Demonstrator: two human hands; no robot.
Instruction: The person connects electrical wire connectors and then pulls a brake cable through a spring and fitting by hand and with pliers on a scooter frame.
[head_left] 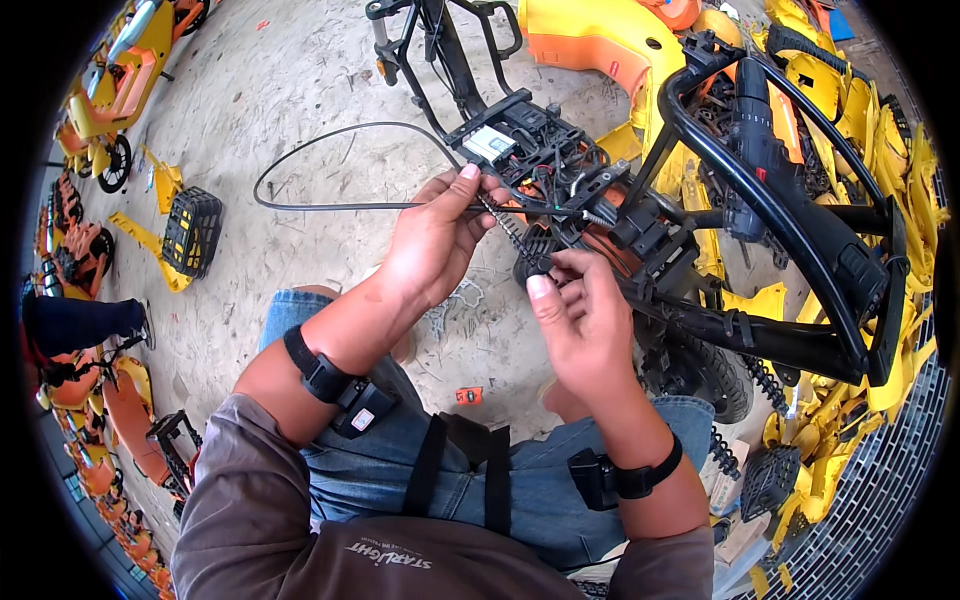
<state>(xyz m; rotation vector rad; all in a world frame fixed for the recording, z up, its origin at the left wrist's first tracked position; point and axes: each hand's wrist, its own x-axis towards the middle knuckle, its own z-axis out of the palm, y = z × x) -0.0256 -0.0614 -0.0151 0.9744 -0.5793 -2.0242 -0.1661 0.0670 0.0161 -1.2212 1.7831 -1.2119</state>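
Observation:
My left hand (440, 230) pinches the upper end of a dark, ridged coiled cord (507, 222), just left of the bike frame's electronics. My right hand (585, 320) grips its lower end at a black rounded part (533, 260), partly hidden by my fingers. A thin black cable (330, 206) loops out left past my left hand. Above them sits the black frame (460, 80) of a partly stripped electric bike, with a silver box (490, 141) and tangled wires. A black and orange power drill (750, 160) rests within the tubular rack (845, 310) at the right.
Yellow body panels (890, 160) are heaped at the right. Orange and yellow bikes (130, 70) line the left. A loose yellow part (140, 240) with a black basket (195, 230) lies on the concrete floor (250, 100). A person's dark-trousered leg (80, 325) shows at the far left.

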